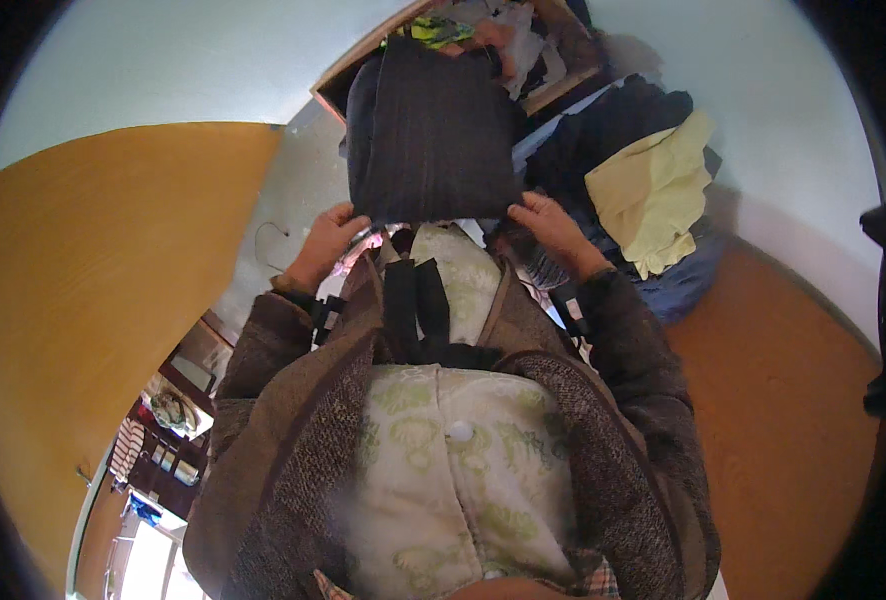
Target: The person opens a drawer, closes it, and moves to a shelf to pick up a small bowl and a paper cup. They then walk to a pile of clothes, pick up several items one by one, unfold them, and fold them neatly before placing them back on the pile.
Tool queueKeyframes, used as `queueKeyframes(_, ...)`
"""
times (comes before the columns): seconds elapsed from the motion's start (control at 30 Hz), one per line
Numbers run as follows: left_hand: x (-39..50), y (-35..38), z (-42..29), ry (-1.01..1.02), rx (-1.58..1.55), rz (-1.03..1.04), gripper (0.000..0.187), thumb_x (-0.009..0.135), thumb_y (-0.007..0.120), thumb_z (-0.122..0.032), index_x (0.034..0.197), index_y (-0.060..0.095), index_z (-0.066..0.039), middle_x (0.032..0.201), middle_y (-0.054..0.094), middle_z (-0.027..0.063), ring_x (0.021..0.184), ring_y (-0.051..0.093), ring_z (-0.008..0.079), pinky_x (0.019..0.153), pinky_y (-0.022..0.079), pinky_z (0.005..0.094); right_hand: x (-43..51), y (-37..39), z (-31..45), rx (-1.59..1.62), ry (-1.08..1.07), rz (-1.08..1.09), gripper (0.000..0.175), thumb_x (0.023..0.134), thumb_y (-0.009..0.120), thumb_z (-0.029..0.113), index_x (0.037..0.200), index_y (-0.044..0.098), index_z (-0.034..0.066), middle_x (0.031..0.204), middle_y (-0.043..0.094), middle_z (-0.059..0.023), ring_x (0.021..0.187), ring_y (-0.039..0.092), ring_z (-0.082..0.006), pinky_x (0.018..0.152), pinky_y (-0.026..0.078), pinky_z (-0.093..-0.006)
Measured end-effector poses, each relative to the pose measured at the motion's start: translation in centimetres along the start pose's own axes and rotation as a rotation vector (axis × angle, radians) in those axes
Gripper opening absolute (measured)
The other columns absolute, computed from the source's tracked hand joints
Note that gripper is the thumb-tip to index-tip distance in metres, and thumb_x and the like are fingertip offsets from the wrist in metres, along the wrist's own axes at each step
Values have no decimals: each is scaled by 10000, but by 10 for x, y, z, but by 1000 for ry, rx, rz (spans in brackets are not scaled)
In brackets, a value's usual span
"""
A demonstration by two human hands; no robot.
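A dark striped cloth (pixel 439 135) is stretched out flat in front of me, its near edge running between my two hands. My left hand (pixel 330 236) pinches the near left corner between thumb and fingers. At the near right corner, my right hand (pixel 552 223) grips the same edge. The far end of the cloth reaches over the rim of a wooden box (pixel 563 88). What lies under the cloth is mostly hidden.
Plastic bags and a yellow-green item (pixel 441 31) fill the box. A pale yellow cloth (pixel 649 191) lies on a heap of dark clothes (pixel 608 135) to the right. An orange-brown wooden panel (pixel 105 247) stands at the left, and a thin wire (pixel 263 244) beside it.
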State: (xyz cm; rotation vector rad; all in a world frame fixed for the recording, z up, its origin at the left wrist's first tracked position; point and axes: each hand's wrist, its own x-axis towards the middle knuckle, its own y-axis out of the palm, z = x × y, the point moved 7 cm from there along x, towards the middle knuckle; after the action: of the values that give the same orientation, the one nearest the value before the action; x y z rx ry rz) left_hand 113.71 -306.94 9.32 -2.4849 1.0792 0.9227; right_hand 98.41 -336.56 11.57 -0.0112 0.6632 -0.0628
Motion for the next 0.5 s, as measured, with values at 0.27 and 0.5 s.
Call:
queueKeyframes(0.27,30,31,150,-77,220,-20,297,808,646,-234,770,507,27,689,506,77,662,456,152,597,386,363,18,24,-117,-379,113,157,269,864,599,232,860,568,-35,743,554,-100,722,529,-176,658,427,-350)
queueKeyframes(0.5,20,26,129,7,250,-134,243,801,641,-183,871,539,26,761,577,161,707,561,241,655,436,378,13,37,-112,-250,79,44,288,835,633,228,778,521,-31,686,514,-188,635,501,-216,589,405,-381)
